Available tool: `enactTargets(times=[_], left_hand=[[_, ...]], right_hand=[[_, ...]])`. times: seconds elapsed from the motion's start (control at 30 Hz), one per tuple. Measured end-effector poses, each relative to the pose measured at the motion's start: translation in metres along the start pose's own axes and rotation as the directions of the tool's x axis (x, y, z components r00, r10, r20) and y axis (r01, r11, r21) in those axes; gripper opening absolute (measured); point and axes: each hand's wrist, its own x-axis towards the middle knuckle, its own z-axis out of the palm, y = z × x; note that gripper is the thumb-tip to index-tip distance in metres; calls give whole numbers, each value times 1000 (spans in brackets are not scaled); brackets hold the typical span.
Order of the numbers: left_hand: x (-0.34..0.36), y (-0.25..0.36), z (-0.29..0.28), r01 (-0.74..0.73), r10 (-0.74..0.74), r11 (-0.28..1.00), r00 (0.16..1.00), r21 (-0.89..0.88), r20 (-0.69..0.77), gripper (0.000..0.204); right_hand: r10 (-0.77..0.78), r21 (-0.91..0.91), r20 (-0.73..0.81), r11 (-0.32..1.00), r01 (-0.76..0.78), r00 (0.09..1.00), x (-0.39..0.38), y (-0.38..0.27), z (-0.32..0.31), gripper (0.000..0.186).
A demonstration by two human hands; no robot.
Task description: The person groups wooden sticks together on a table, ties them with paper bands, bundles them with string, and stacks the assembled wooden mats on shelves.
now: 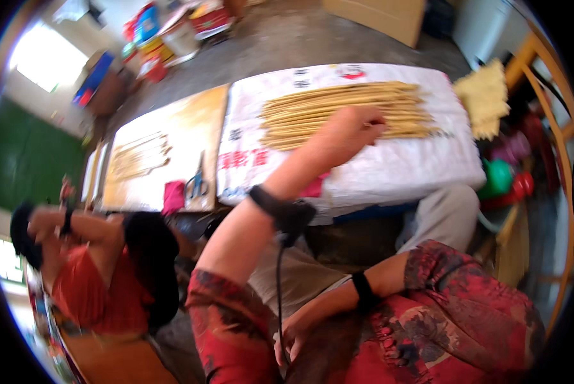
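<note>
My left hand (pixel 356 131) is stretched over a row of long, thin, straw-coloured rods (pixel 319 102) laid side by side on a white printed sack cloth (pixel 421 166). Its fingers are curled closed, and whether anything is in them I cannot make out. Part of the rods is hidden behind this hand. Low in my lap is my right hand (pixel 292 339), its fingers pointing down and slightly apart, with no held thing visible. Beside it hangs a black cable (pixel 280 288) running down from the dark device (pixel 290 217) on my left wrist.
Left of the cloth, a wooden board (pixel 200 121) bears a smaller group of pale rods (pixel 139 155), scissors (pixel 198 182) and a pink cloth (pixel 173 196). A person in red (pixel 98 281) sits at my left. A wooden frame (pixel 549 109) and a green object (pixel 497 178) stand at the right.
</note>
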Motion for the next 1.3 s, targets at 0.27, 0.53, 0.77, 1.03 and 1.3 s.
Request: enactTargets(times=[0.27,0.53,0.77,1.03,1.3], left_hand=[[10,4,25,11,-6,999,994,-39,114,15],[24,0,21,45,-56,997,983,66,173,15],[33,0,18,40,-45,998,992,43,117,16],[36,1,8,59,-61,998,995,37,78,15],[17,-5,-9,77,-77,996,997,36,-3,16]], right_hand=[[-48,-176,-214,984,9,976,-23,-3,-5,37],[-69,-211,-316,978,1,946,-43,-10,-9,36],[-83,-226,-350,974,2,933,-52,-11,-6,35],[-134,-241,-385,970,40,913,-57,-10,-1,34],[169,-222,-320,943,-247,932,-67,-20,-5,31]])
